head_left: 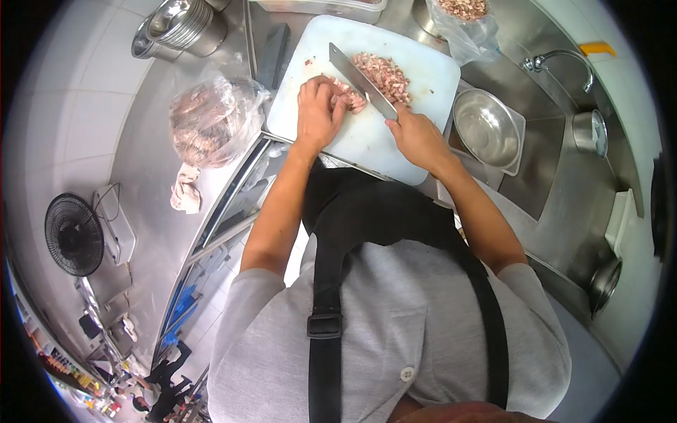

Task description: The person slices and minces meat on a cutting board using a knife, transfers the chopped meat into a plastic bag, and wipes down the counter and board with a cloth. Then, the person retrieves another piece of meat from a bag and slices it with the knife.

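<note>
Slantwise over a white cutting board [367, 141], a cleaver [358, 77] parts two lots of meat.

The cleaver's long axis runs forward and leftward from the right hand [416, 134], which is wrapped around the handle end. The left hand [319, 113] is narrow, its fingers curled over meat; whether it pinches or merely presses, I cannot tell. A diced pile [384, 76] lies beyond the blade, to its right, while the smaller meat portion [352, 103] sits on the blade's left, directly against the left fingers, making that hand nearer.
</note>
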`<act>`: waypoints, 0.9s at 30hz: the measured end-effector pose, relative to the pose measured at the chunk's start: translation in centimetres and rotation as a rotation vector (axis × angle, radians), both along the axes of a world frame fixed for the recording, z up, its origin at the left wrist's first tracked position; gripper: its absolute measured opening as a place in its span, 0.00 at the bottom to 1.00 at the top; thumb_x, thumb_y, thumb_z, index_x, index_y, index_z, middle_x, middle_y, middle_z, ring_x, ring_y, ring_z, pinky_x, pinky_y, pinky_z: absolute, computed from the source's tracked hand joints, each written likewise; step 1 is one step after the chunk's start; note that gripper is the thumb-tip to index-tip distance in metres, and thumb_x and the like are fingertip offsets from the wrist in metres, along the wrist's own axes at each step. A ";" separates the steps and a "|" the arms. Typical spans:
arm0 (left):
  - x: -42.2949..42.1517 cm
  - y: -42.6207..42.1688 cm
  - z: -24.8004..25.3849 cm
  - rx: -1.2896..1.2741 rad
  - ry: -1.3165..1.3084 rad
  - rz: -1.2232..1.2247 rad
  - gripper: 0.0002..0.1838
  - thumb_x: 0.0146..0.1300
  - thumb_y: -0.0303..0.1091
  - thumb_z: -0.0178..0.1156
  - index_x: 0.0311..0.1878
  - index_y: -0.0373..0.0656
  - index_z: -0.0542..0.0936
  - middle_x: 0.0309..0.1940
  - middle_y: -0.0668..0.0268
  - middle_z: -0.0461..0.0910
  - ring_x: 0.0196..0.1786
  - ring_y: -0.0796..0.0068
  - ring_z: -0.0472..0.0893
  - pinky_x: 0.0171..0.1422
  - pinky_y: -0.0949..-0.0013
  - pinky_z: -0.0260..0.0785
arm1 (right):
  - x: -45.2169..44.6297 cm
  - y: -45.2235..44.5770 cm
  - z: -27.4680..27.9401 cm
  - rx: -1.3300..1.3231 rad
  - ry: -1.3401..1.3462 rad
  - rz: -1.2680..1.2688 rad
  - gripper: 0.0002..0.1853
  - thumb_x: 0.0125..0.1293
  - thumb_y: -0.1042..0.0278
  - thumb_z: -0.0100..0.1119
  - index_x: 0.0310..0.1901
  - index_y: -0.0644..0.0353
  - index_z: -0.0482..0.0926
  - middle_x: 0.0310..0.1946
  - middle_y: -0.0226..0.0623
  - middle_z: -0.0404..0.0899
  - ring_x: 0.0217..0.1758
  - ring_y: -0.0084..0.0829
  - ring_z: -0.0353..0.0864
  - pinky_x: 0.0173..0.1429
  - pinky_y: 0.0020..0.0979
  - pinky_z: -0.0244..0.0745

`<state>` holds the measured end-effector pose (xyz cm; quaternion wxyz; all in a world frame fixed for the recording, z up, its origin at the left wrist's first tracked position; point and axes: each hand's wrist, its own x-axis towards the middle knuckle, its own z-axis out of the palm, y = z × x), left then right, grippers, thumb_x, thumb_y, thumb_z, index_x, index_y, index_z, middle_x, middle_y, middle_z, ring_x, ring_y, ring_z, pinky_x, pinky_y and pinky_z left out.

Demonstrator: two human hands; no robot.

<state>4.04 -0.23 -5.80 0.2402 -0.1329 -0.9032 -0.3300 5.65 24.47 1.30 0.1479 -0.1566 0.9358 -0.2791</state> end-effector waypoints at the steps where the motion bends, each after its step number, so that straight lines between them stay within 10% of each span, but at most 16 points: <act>1: -0.1 -0.2 0.3 0.016 -0.002 0.014 0.15 0.66 0.31 0.72 0.50 0.40 0.79 0.55 0.53 0.78 0.60 0.46 0.76 0.66 0.50 0.69 | 0.0 0.0 1.1 -0.002 -0.002 0.000 0.20 0.81 0.61 0.56 0.62 0.69 0.74 0.41 0.64 0.87 0.48 0.67 0.86 0.55 0.63 0.77; 27: -1.1 -1.1 0.1 0.054 -0.119 -0.109 0.08 0.64 0.29 0.70 0.40 0.40 0.79 0.51 0.53 0.81 0.58 0.46 0.77 0.62 0.51 0.73 | -0.1 1.0 5.9 0.200 -0.119 0.161 0.17 0.82 0.62 0.54 0.61 0.67 0.71 0.38 0.63 0.86 0.46 0.66 0.86 0.53 0.63 0.75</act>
